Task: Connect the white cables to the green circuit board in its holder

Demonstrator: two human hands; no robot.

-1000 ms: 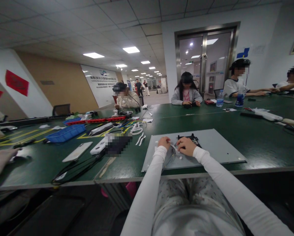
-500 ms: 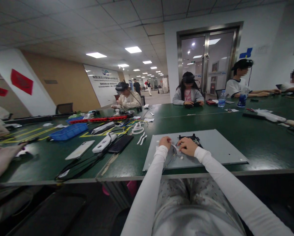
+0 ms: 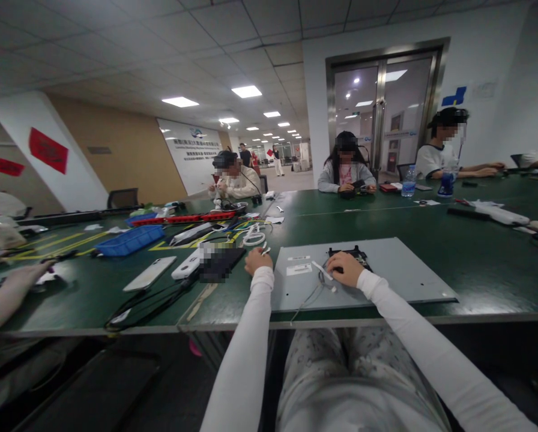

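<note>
Grey sheet metal is forming a flat rectangular panel (image 3: 399, 270), which is lying on the dark green table (image 3: 323, 219) right in front of the seated person, near the table edge. On its far part a black-framed module with a dark board (image 3: 365, 261) is sitting, partly hidden behind the right hand (image 3: 344, 270). That hand is resting over the middle of the panel, fingers curled and drawn close together at one end of a narrow white strip (image 3: 320, 270); whether they are pinching it or only pressing on it, I cannot tell. Two white printed labels (image 3: 298, 269) are showing on the panel's left part. Off the panel, just beyond its left edge, the left hand (image 3: 259, 261) is hanging low over the table, fingers gathered narrow, with slim white strips (image 3: 266, 248) showing past the fingertips; I cannot tell whether it is gripping one. Status, as judged: the module and labels are already in place on the panel, and one strip is lying at the wiring. A thin pale cable (image 3: 305, 298) is running loose to the near edge, and a small white plug (image 3: 333, 290) is lying apart from any visible socket, so the wiring is looking unfinished. Whether the strip is stuck down is staying unreadable from here.
</note>
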